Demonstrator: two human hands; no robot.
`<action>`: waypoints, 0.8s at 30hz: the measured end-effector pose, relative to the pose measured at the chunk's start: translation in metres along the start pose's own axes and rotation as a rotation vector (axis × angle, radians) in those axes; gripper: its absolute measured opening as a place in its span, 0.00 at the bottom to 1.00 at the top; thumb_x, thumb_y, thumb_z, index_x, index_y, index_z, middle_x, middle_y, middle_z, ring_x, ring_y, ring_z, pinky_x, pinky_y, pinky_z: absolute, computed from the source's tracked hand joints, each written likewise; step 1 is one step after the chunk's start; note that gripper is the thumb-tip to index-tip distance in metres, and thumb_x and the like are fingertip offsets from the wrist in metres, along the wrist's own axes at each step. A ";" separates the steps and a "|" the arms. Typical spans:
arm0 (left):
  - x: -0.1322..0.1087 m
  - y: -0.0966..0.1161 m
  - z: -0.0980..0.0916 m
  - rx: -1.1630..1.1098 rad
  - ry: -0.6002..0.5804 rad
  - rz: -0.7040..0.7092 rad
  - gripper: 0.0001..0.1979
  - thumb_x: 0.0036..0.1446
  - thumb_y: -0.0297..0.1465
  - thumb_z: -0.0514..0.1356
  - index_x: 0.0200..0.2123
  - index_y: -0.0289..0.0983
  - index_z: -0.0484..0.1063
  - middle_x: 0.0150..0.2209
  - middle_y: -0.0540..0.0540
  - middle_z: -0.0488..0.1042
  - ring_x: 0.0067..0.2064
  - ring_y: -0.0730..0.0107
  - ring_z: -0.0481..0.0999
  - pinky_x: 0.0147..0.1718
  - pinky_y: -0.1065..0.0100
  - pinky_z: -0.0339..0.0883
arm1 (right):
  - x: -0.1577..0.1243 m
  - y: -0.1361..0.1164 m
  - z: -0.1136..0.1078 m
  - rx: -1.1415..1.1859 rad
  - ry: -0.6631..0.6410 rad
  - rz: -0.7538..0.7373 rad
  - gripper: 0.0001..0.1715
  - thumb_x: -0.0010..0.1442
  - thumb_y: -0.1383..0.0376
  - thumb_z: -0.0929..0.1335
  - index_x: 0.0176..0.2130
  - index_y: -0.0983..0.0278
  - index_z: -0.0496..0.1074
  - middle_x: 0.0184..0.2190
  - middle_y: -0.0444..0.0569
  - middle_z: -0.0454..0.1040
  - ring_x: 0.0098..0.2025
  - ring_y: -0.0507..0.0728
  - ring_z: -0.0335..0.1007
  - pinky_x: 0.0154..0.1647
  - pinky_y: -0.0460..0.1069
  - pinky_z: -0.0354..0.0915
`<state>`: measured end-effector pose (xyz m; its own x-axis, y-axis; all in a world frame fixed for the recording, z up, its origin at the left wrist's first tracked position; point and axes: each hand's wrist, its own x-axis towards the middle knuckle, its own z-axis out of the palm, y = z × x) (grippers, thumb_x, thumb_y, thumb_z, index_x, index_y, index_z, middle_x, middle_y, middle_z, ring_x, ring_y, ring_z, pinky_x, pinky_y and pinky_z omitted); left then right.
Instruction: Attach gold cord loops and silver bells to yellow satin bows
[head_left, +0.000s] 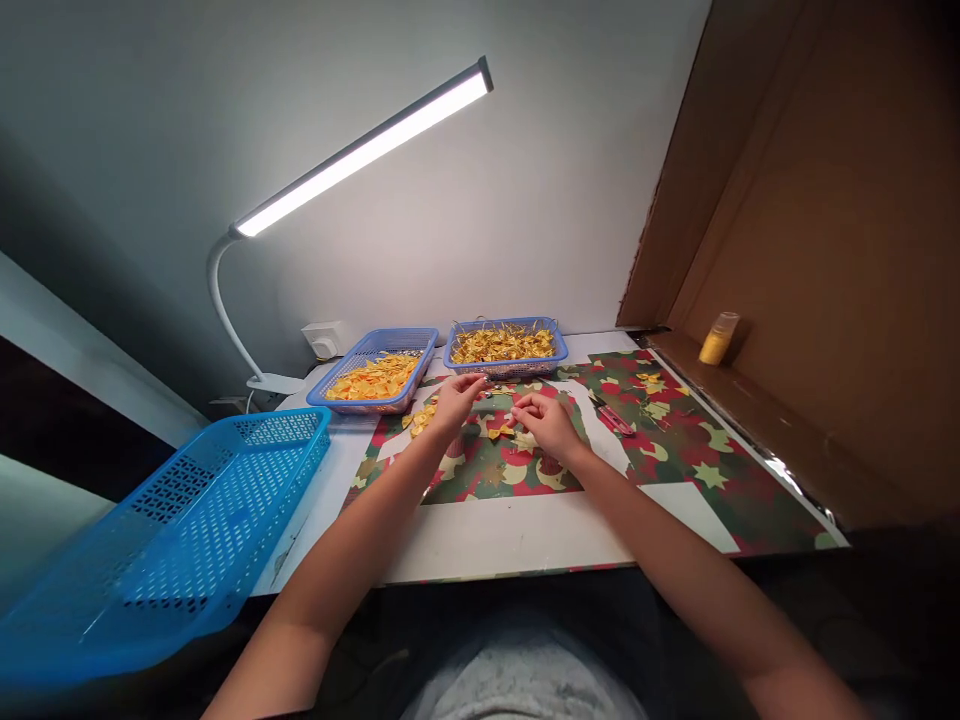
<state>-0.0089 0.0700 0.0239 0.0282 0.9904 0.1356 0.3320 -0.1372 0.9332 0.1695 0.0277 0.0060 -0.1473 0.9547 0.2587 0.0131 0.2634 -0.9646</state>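
Indoors, pale wall [562, 240] behind everything; brown cardboard [817, 260] stands along the right side. Before the wall, a white table [330, 465], mostly covered by a red, green and cream patterned sheet [480, 478] with white patches showing. Large bright blue basket [240, 520] at the left, beside the table edge, slanting toward the viewer; holes in floor and walls. Lamp [367, 148] at the back left, lit, its long bar slanting up to the right over the work from a bent white neck.

Two smaller blue baskets at the back. Left one [367, 408] carries a heap of flat yellow pieces [379, 378]; right one [562, 347], close to the wall, is filled with golden pieces [502, 343] with thin strands poking out.

Both hands over the sheet, a gap between them. Left hand [457, 400]: grip drawn in, thumb and finger close together; cannot tell whether anything is pinched. Right hand [547, 420]: grip curled, fingertips near the thumb; contents likewise too small to tell.

White box [326, 340] behind the left small basket. Yellow-filled bottle [718, 340] on the right-hand ledge, leaning slightly. Red-handled cutter [615, 417] right of the right hand. Smallest: one yellow bow [501, 432] on the sheet between the hands; more bows [418, 420] cluster beside the left hand.
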 end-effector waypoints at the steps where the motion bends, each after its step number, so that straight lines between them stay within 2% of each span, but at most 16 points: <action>1: -0.006 0.000 0.007 -0.078 -0.024 -0.011 0.16 0.63 0.39 0.59 0.46 0.33 0.72 0.42 0.43 0.75 0.37 0.69 0.76 0.36 0.63 0.73 | 0.000 0.001 0.001 0.000 0.006 0.004 0.12 0.52 0.56 0.69 0.28 0.63 0.70 0.23 0.46 0.77 0.25 0.54 0.73 0.26 0.47 0.65; 4: -0.022 0.002 0.023 -0.273 -0.095 -0.044 0.22 0.53 0.45 0.65 0.42 0.33 0.75 0.35 0.45 0.77 0.28 0.76 0.72 0.28 0.72 0.68 | 0.001 0.001 0.002 0.001 0.034 0.013 0.12 0.51 0.56 0.69 0.27 0.63 0.69 0.21 0.46 0.76 0.24 0.54 0.72 0.26 0.47 0.66; 6: -0.030 0.003 0.029 -0.364 -0.121 -0.061 0.25 0.44 0.48 0.69 0.39 0.34 0.77 0.33 0.46 0.76 0.26 0.78 0.69 0.26 0.74 0.65 | 0.001 0.000 0.002 -0.002 0.052 0.015 0.12 0.50 0.56 0.69 0.26 0.62 0.69 0.21 0.45 0.76 0.24 0.54 0.72 0.27 0.48 0.67; 8: -0.033 0.004 0.031 -0.426 -0.128 -0.074 0.27 0.40 0.48 0.71 0.38 0.34 0.77 0.30 0.48 0.75 0.25 0.80 0.67 0.24 0.75 0.62 | 0.001 -0.001 0.001 -0.008 0.065 0.015 0.12 0.49 0.56 0.69 0.26 0.62 0.69 0.20 0.45 0.75 0.23 0.54 0.72 0.27 0.48 0.67; 12: -0.035 0.002 0.031 -0.486 -0.123 -0.091 0.27 0.38 0.47 0.71 0.38 0.35 0.77 0.29 0.50 0.73 0.23 0.82 0.64 0.23 0.76 0.59 | -0.002 -0.002 0.002 -0.025 0.080 0.012 0.10 0.49 0.58 0.68 0.25 0.62 0.69 0.19 0.44 0.74 0.23 0.54 0.72 0.28 0.48 0.67; 18: -0.035 -0.002 0.031 -0.497 -0.111 -0.087 0.28 0.37 0.47 0.72 0.40 0.36 0.76 0.33 0.49 0.75 0.25 0.80 0.66 0.26 0.74 0.62 | -0.005 -0.003 0.003 -0.063 0.085 0.020 0.10 0.50 0.59 0.68 0.24 0.62 0.69 0.18 0.45 0.75 0.21 0.54 0.70 0.24 0.47 0.65; 24: -0.039 0.001 0.031 -0.458 -0.094 -0.049 0.27 0.40 0.48 0.70 0.39 0.36 0.75 0.34 0.50 0.75 0.26 0.79 0.68 0.27 0.73 0.62 | -0.007 -0.001 0.004 -0.089 0.091 0.025 0.10 0.50 0.59 0.68 0.25 0.63 0.69 0.18 0.46 0.75 0.20 0.54 0.70 0.22 0.47 0.63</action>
<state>0.0190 0.0323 0.0091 0.1148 0.9904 0.0770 -0.1146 -0.0638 0.9914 0.1669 0.0206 0.0051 -0.0555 0.9688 0.2417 0.1036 0.2464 -0.9636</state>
